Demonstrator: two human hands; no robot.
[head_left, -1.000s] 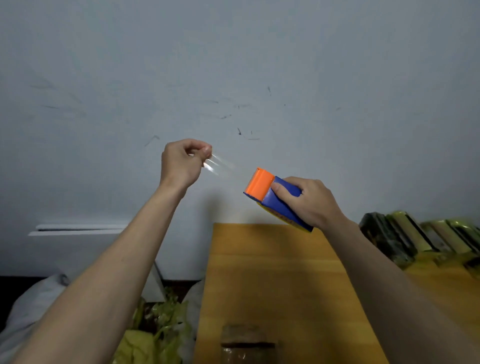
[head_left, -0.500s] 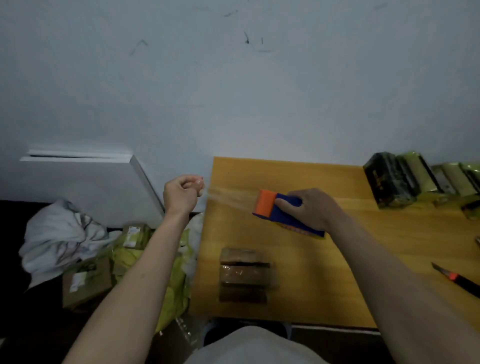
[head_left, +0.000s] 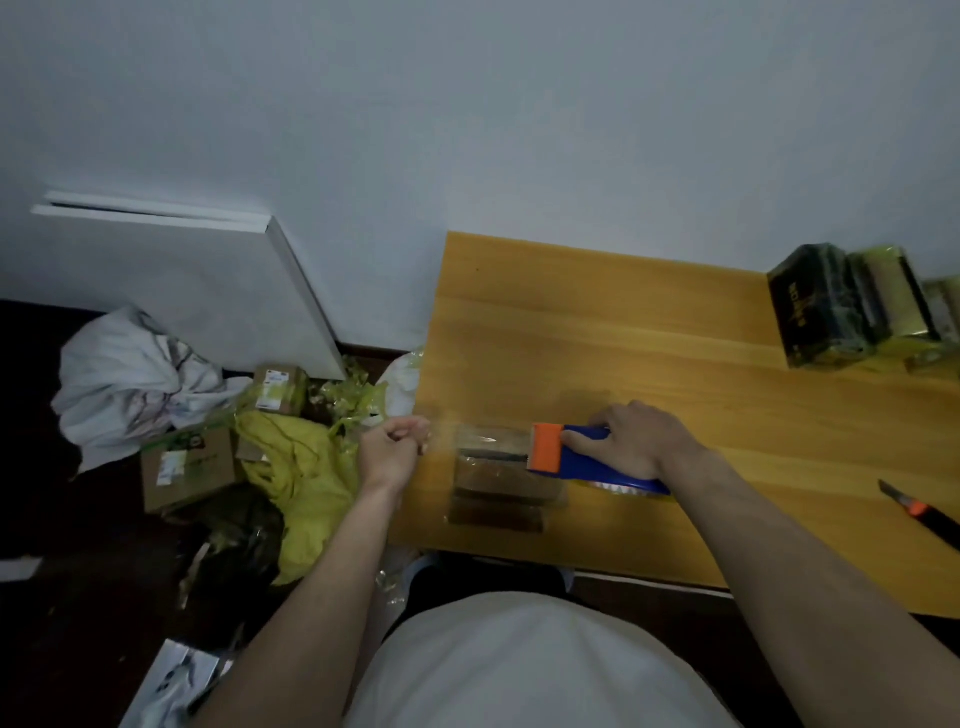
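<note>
My right hand (head_left: 639, 439) grips a blue tape dispenser (head_left: 587, 460) with an orange front, held low over a brown packet (head_left: 498, 483) lying on the wooden table (head_left: 623, 338). A strip of clear tape (head_left: 447, 428) runs from the dispenser's orange end leftward to my left hand (head_left: 392, 449), which pinches the tape's free end just past the table's left edge. The tape is faint and blurred. The orange end sits at the packet's upper right corner.
Dark and gold boxes (head_left: 841, 306) stand at the table's back right. A utility knife (head_left: 919, 512) lies near the right front edge. Left of the table the floor holds cardboard boxes (head_left: 187, 465), yellow bags (head_left: 301, 473), a white bundle (head_left: 124, 384) and a leaning white panel (head_left: 208, 275).
Both hands came down from in front of the wall to the table, keeping the tape stretched between them. The dispenser now hovers at the brown packet.
</note>
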